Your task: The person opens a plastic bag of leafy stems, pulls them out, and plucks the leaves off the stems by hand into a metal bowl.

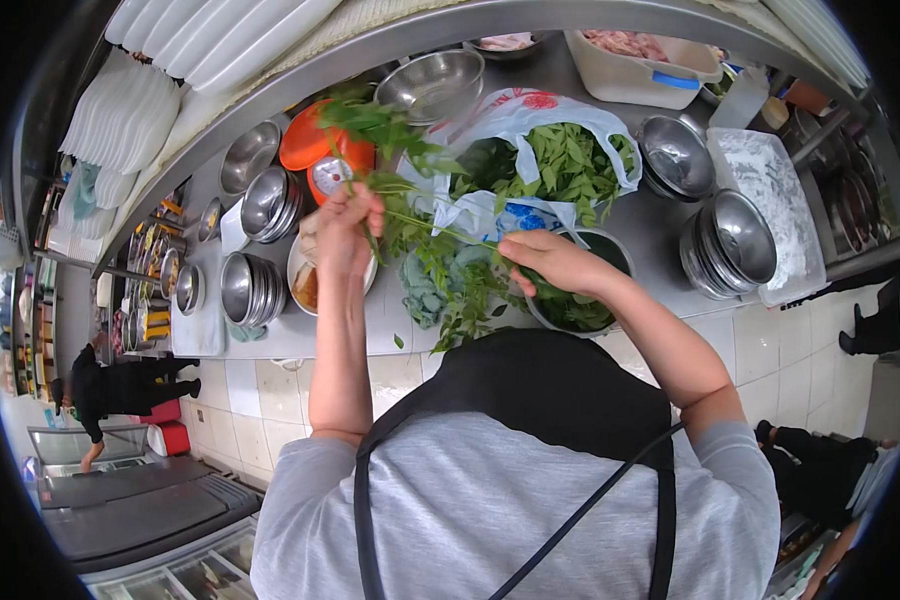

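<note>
Leafy sprigs (407, 220), head view: centre of frame, stretched between 2 hands. Risk: a sharp tug could scatter leaves outside the metal bowl (629, 262). Left hand (348, 215): raised, fingers curled around stems. Right hand (555, 262): lower, back upward, pinching stems narrowly.

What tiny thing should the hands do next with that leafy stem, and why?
Perhaps the right hand should slide along the leafy stem to strip it: the left hand grips one part, the right hand pinches another, and a bowl of green leaves sits beneath.
</note>
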`<state>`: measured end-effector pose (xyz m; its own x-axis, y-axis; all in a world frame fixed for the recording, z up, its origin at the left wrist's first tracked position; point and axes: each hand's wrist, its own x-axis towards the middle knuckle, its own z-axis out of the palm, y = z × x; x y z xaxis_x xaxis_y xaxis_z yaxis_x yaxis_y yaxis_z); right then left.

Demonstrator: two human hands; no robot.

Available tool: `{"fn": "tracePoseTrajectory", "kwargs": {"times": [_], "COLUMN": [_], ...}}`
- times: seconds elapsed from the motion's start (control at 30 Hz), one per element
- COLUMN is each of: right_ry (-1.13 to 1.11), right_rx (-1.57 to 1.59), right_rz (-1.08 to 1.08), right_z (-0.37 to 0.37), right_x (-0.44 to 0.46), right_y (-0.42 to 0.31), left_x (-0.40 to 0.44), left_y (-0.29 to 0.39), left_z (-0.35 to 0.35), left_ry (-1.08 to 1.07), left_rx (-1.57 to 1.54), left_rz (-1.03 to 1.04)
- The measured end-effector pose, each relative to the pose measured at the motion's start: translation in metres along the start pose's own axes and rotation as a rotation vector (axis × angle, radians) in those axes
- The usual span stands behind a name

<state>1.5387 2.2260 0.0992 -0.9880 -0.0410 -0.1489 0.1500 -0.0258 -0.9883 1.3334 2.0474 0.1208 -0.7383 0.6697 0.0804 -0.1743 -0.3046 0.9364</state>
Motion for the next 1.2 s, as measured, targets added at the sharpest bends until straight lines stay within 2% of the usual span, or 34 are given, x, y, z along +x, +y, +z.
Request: {"fn": "tracePoseTrajectory", "kwargs": {"times": [0.1, 0.17, 0.2, 0.27, 0.3, 0.37, 0.4, 0.47, 0.5, 0.57, 0.67, 0.8, 0.87, 0.93, 0.97, 1.03, 1.07, 1.13, 1.2], "right_ry": [-0.018, 0.094, 0.088, 0.223, 0.223, 0.464, 0.467, 0.477, 0.479, 0.467, 0.495, 0.476, 0.291, 0.277, 0.28, 0.546, 0.552, 0.497, 0.474], "right_rx": [-0.065, -0.063, -0.062, -0.077, -0.075, -0.584, -0.582, -1.001, -0.999, -1.126, -1.048, -0.93, -0.535, -0.446, -0.448, -0.468, -0.474, -0.218, -0.186], "right_rz": [0.023, 0.152, 0.152, 0.187, 0.188, 0.012, 0.012, -0.037, -0.039, -0.206, -0.194, -0.246, -0.43, -0.657, -0.657, -0.593, -0.596, -0.543, -0.557], "right_z": [-0.013, -0.02, -0.026, -0.038, -0.037, -0.032, -0.029, -0.022, -0.022, -0.023, -0.025, -0.005, 0.01, 0.023, 0.028, 0.035, 0.037, 0.042, 0.043], "right_x": [-0.024, -0.042, -0.052, -0.067, -0.069, -0.073, -0.073, -0.072, -0.071, -0.069, -0.065, -0.062, -0.055, -0.036, -0.025, -0.005, 0.006, 0.022, 0.022], "right_y": [0.006, 0.014, 0.022, 0.04, 0.047, 0.058, 0.06, 0.063, 0.068, 0.08, 0.083, 0.023, 0.002, -0.01, -0.017, -0.03, -0.03, -0.03, -0.03], "left_x": [0.004, 0.008, 0.009, 0.005, 0.001, -0.009, -0.012, -0.018, -0.022, -0.032, -0.037, -0.041, -0.038, -0.04, -0.041, -0.044, -0.045, -0.049, -0.051], "left_y": [0.012, 0.013, 0.014, 0.029, 0.034, 0.042, 0.046, 0.053, 0.057, 0.069, 0.07, 0.063, 0.053, 0.046, 0.044, 0.041, 0.038, 0.035, 0.037], "left_z": [-0.02, -0.041, -0.049, -0.044, -0.041, -0.032, -0.031, -0.03, -0.022, -0.006, 0.0, 0.009, 0.013, 0.024, 0.031, 0.045, 0.05, 0.057, 0.058], "left_ry": [0.101, 0.117, 0.131, 0.178, 0.077, -0.059, -0.062, -0.335, -0.34, -0.386, -0.484, -0.506, -0.464, -0.494, -0.521, -0.564, -0.572, -0.581, -0.569], "left_rx": [-0.028, -0.007, 0.017, 0.013, 0.029, -0.011, -0.01, -0.173, -0.229, -0.224, -0.215, -0.142, -0.115, -0.108, -0.075, -0.037, -0.036, 0.055, 0.084], "left_rz": [-0.001, 0.043, 0.089, 0.065, -0.031, -0.206, -0.207, -0.292, -0.31, -0.329, -0.344, -0.362, -0.421, -0.439, -0.468, -0.531, -0.527, -0.551, -0.534]}}
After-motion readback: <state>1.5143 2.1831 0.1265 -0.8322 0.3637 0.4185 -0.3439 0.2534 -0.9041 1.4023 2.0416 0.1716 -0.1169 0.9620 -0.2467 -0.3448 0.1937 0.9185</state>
